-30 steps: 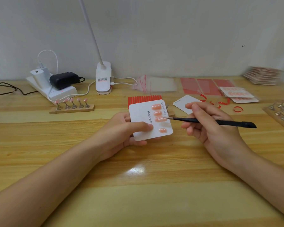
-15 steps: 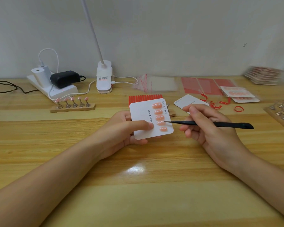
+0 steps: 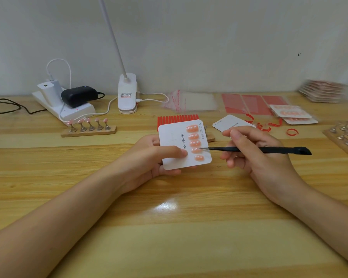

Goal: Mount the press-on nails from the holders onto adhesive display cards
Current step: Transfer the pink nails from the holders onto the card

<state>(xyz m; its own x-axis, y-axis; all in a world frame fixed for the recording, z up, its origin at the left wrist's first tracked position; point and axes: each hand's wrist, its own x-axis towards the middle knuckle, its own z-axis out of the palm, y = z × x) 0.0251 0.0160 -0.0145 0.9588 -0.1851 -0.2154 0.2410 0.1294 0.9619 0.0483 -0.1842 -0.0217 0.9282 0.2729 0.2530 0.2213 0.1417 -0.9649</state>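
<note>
Much at the edges is hard to read: the stack of packets (image 3: 322,91) at the far right is blurred, the wooden board with metal holders (image 3: 345,137) at the right edge is cut off and smeared, and the lamp (image 3: 127,93) loses its head above the frame, showing only its white neck and clip base. A second white card (image 3: 227,122) lies partly hidden behind the right hand (image 3: 255,155), and a red ribbed strip (image 3: 177,119) shows only along its top edge behind the held card (image 3: 173,141). The print on that card reads "Handmade" before the left thumb covers the rest. The left hand (image 3: 149,159) holds the card just above the desk (image 3: 169,227), thumb pressed across its face and fingers (image 3: 169,171) curled underneath, so they are clamped on the card. Five peach nails (image 3: 193,142) sit in a column down the card's right side. The right hand pinches a black tool (image 3: 269,150) between thumb and curled fingers, held almost level, its thin tip touching the fourth nail from the top. Both forearms reach in from the lower corners. To the far left, a small wooden holder (image 3: 88,131) carries five more pink nails on metal stands, near a white power strip (image 3: 66,109) with chargers. Clear bags (image 3: 189,101), red sheets (image 3: 251,104) and finished cards (image 3: 293,115) lie along the back.
</note>
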